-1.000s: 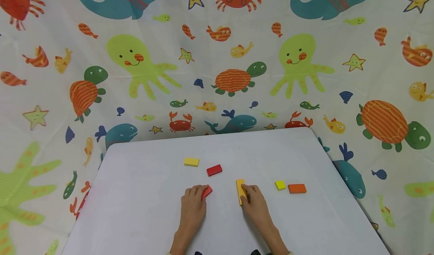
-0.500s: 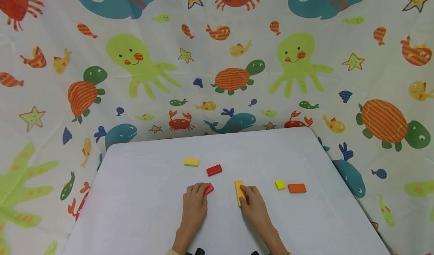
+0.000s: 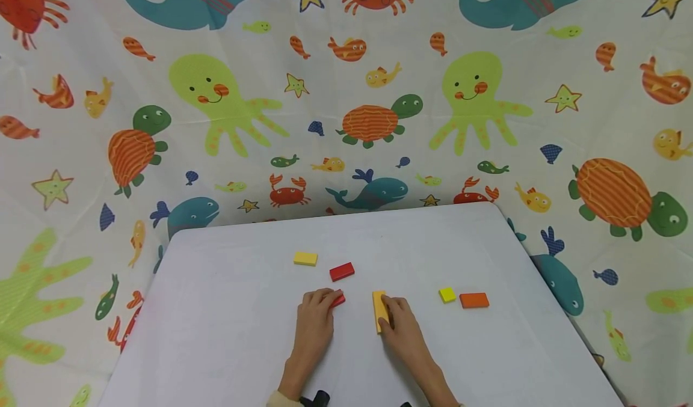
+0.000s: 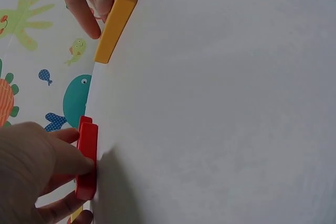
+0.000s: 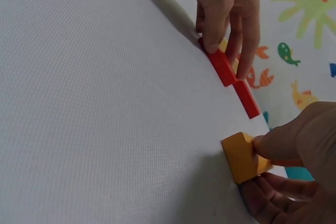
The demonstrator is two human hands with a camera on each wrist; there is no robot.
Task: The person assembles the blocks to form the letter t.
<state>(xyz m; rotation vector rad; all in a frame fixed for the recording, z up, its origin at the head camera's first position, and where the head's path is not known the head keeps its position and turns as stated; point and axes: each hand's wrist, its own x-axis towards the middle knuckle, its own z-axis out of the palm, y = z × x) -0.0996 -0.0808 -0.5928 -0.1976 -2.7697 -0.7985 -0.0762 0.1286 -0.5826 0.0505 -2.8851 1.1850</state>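
Note:
My left hand [image 3: 315, 324] pinches a red wooden block [image 4: 90, 142], thumb on its near side and fingers on its far side. Part of that block is hidden under the fingers in the head view. To the right, a long yellow-orange block [image 3: 379, 311] lies lengthwise away from me, its right side gripped by the thumb and fingers of my right hand [image 3: 403, 330]. In the right wrist view its end face [image 5: 240, 156] stands toward the camera. A second red block [image 3: 342, 272] lies just beyond the left hand's fingertips.
Farther back on the white table [image 3: 227, 311] lies a pale yellow block [image 3: 305, 259]. Right of the right hand are a small bright yellow block [image 3: 447, 295] and an orange block [image 3: 474, 300], side by side. A cloth printed with sea animals [image 3: 373, 64] hangs behind the table.
My left hand has slid a little right and away with the red block. The right hand has shifted slightly left and nearer with the yellow-orange block. Other blocks keep their places.

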